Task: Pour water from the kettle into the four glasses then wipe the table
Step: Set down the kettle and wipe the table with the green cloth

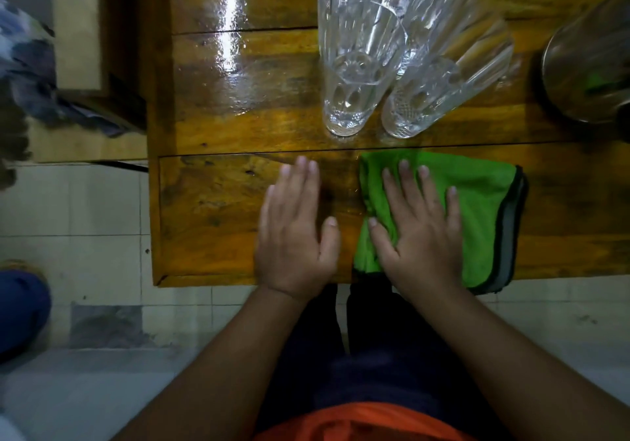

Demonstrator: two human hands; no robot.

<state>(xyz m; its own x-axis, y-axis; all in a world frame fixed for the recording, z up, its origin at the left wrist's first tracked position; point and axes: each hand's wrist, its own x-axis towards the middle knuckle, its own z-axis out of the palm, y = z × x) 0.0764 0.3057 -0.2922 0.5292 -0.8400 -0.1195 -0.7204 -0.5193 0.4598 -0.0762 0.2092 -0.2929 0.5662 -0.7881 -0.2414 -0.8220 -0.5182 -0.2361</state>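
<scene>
A folded green cloth (477, 202) with a grey edge lies on the near plank of the glossy wooden table (211, 208). My right hand (419, 232) rests flat on the cloth, fingers spread. My left hand (296, 232) lies flat on the bare wood just left of the cloth, holding nothing. Just beyond my hands stand tall cut-glass tumblers: one (351, 93) on the left, another (429, 99) to its right, with more glass behind them. The steel kettle (586, 65) stands at the right edge of the view, partly cut off.
The table's left edge and near edge border a pale tiled floor (102, 222). A wooden piece of furniture (85, 48) stands to the left. A blue object (20, 307) sits on the floor at the far left. My legs are under the table's near edge.
</scene>
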